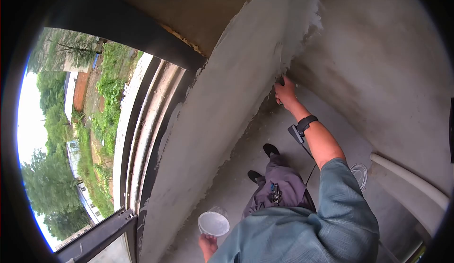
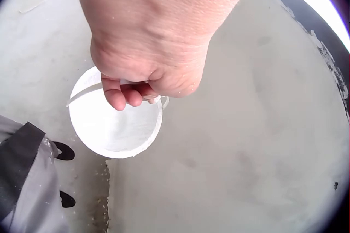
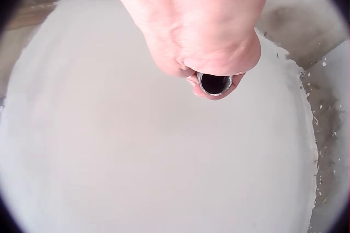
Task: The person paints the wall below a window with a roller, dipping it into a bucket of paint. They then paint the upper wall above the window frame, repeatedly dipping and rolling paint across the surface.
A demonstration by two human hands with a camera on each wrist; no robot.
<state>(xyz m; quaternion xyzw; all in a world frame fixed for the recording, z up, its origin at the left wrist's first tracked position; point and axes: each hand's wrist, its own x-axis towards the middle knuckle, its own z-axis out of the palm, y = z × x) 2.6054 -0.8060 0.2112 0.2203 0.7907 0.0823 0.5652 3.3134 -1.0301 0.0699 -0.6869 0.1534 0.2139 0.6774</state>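
A white bucket [image 1: 213,223] hangs at the lower middle of the head view, held by my left hand [image 1: 208,245]. In the left wrist view the fingers of my left hand [image 2: 147,52] curl round the handle [image 2: 87,92] of the bucket [image 2: 117,126]. My right hand [image 1: 285,92] is raised at the wall corner. In the right wrist view my right hand [image 3: 202,42] grips a round, hollow-ended handle [image 3: 214,84]; the rest of that tool is hidden. Wet-looking grey plaster [image 3: 136,145] covers the wall beside it.
A window frame [image 1: 146,121] opens onto greenery at the left. A thick pale pipe [image 1: 411,178] and a coiled white cable [image 1: 359,175] are at the right. The floor [image 1: 236,187] is spotted, with my feet below.
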